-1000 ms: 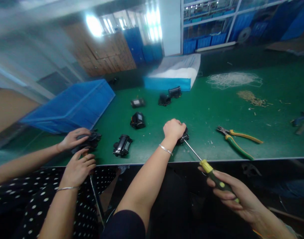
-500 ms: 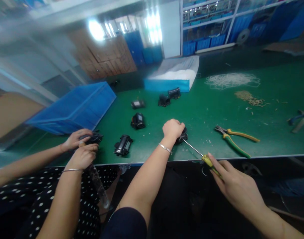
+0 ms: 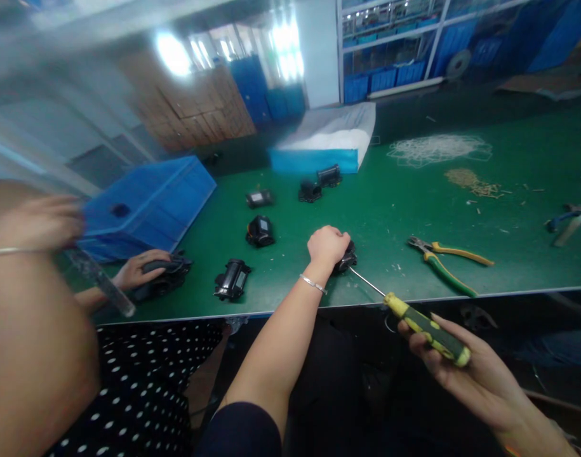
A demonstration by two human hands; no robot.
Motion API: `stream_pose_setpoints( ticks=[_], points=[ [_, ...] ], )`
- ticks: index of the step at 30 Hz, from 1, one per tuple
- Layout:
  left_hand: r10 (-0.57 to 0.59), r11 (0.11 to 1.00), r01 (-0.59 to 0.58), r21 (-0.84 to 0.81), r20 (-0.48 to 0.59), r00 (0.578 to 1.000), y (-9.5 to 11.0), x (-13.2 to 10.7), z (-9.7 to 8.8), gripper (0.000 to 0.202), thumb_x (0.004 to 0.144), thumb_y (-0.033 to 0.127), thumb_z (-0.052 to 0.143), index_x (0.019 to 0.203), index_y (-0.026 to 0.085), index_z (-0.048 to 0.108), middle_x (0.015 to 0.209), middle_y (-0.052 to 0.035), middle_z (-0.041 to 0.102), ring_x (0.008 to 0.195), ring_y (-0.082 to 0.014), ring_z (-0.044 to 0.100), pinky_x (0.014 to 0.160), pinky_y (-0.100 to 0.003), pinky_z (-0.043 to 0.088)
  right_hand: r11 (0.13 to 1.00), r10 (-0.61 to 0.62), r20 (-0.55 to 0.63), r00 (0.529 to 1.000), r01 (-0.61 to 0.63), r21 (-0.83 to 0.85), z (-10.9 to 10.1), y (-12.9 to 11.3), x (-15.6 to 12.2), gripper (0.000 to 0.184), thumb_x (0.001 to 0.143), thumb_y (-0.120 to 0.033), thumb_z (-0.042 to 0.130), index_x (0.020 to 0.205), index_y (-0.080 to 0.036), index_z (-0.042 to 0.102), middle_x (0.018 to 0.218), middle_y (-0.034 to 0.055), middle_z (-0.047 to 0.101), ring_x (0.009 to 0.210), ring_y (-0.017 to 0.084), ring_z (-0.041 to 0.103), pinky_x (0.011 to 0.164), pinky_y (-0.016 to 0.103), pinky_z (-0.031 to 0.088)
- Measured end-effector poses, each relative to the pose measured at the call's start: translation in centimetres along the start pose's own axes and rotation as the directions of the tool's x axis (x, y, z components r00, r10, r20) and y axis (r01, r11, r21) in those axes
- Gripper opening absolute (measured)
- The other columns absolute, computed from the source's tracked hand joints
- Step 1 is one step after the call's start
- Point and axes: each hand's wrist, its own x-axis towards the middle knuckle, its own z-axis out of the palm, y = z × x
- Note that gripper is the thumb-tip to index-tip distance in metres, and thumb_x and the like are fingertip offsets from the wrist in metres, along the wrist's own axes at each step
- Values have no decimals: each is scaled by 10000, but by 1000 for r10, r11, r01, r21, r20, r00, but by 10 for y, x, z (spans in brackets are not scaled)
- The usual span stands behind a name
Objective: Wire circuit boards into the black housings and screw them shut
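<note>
My left hand (image 3: 329,246) is closed over a black plastic part (image 3: 348,259) near the table's front edge and presses it to the green surface; my fingers hide most of it. In my right hand (image 3: 475,374) lies a screwdriver (image 3: 428,330) with a yellow and dark green handle, the palm turned up and the fingers loosely around the handle. The screwdriver's shaft slants up to the left, and its tip meets the lower right side of the black part. Right of it, a pair of pliers (image 3: 433,257) with yellow and green grips lies with its handles spread.
Several similar black parts (image 3: 232,279) lie on the green table (image 3: 366,209). A blue crate (image 3: 147,209) stands left. A co-worker's hand (image 3: 145,270) rests on another part; their other arm is raised with a blurred stick-like tool (image 3: 102,282). White ties (image 3: 440,150) and small pins (image 3: 471,182) lie right.
My right hand has rolled palm up and loosened around the screwdriver, showing more of its handle. My left hand stays on the part. The co-worker's near arm has swung up and left.
</note>
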Motion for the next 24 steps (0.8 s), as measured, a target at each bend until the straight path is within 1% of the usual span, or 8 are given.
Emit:
stream_pose_setpoints(
  ticks=[6,11,16,18,20,21,23,24],
  points=[
    [-7,1000,7,3,2,1000,1,-1,-1,295,780,481,512,793,280,727,844,-54,718,833,-235,656,733,-320,500,997,73,28,997,-72,-37,-4,15,5,301,940,-219,431,1181,-52,503,618,5,517,390,23,352,292,90,318],
    [1,1000,-1,-2,8,1000,1,-2,-2,290,785,471,515,807,279,732,861,-54,719,841,-228,655,743,-315,498,941,-213,-34,976,196,-276,1,26,6,341,859,-194,587,1197,-175,550,942,80,624,476,23,395,294,74,291],
    [-8,1000,8,-1,18,1000,4,-2,-4,290,788,465,523,831,271,734,884,-59,718,864,-230,652,765,-320,496,980,-47,11,999,48,-194,-3,23,10,265,895,-260,516,1082,-102,618,826,76,609,420,1,275,285,69,211],
    [-5,1000,5,1,22,1000,5,-2,-4,290,786,461,527,825,261,734,881,-65,717,866,-232,651,769,-320,495,950,-57,22,998,61,-306,-4,23,12,308,905,-309,494,1111,-116,618,850,79,614,414,0,270,284,75,179],
    [-3,1000,3,-3,24,1000,5,-2,-4,293,783,461,529,821,253,732,877,-69,716,862,-236,650,768,-320,494,792,-200,38,979,184,-583,-6,27,14,372,910,-344,484,1238,-189,565,976,88,629,433,16,345,289,96,208],
    [0,1000,0,-6,25,1000,5,-2,-4,297,784,462,527,824,251,732,876,-71,716,861,-236,650,770,-320,493,612,-314,88,945,272,-743,-7,29,16,411,908,-349,488,1299,-229,523,1050,90,628,472,37,421,309,115,274],
    [0,1000,0,-5,29,1000,4,-1,-4,301,784,459,525,835,249,734,880,-77,717,868,-234,648,779,-318,489,48,-514,305,802,382,-923,-12,33,19,480,898,-323,504,1374,-282,454,1180,85,607,675,119,588,464,193,468],
    [0,1000,0,1,30,1000,4,-1,-4,301,783,456,525,839,249,736,883,-80,717,875,-234,647,783,-318,488,-253,-547,441,712,361,-897,-16,32,21,496,894,-290,507,1386,-293,444,1229,79,592,819,171,622,602,255,528]
  ],
)
